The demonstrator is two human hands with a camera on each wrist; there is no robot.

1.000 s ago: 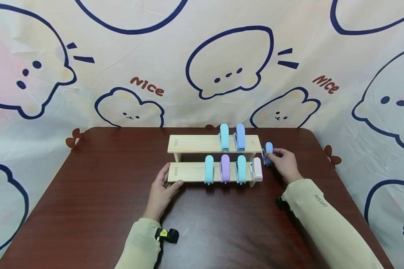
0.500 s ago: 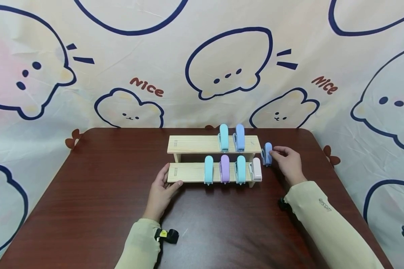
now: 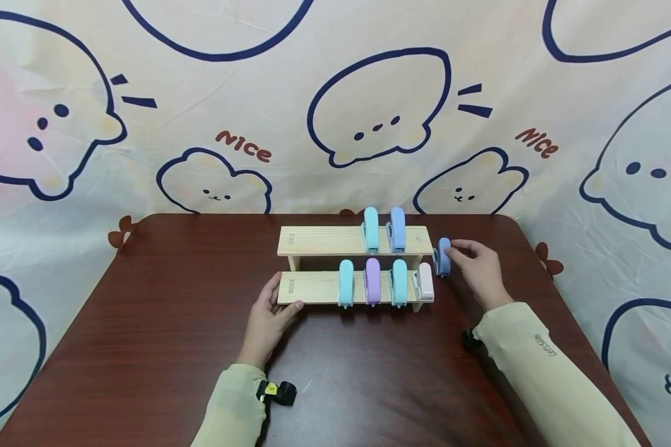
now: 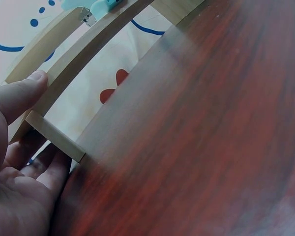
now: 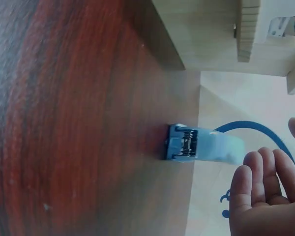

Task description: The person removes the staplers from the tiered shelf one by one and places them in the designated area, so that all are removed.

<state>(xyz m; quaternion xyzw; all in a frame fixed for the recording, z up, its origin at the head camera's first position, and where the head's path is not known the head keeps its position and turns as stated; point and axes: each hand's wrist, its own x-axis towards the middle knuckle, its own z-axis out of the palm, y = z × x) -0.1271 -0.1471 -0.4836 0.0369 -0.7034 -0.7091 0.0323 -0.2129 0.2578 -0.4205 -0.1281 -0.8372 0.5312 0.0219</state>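
My left hand (image 3: 265, 323) grips the left end of a low wooden stand (image 3: 313, 287), thumb on top and fingers underneath. Teal (image 3: 346, 282), purple (image 3: 372, 282), second teal (image 3: 399, 282) and white (image 3: 424, 282) spring clips stand along its front edge, handles up. On the rear plank (image 3: 324, 240) are another teal clip (image 3: 371, 230) and a blue clip (image 3: 397, 230). Just right of the stand a loose blue clip (image 3: 442, 257) stands upright, coil spring near its lower end. My right hand (image 3: 481, 273) is beside its handle, fingertips at its edge, thumb apart in the right wrist view.
Dark brown wooden table (image 3: 145, 347) under everything, its far edge just behind the rear plank. A pale cartoon-printed cloth (image 3: 291, 99) hangs behind and at both sides. Black straps with small devices sit at both wrists.
My right hand has eased back to the right, its fingers loosening from the blue clip, which stays standing beside the stand. The left hand keeps its hold; the head view shifts slightly.
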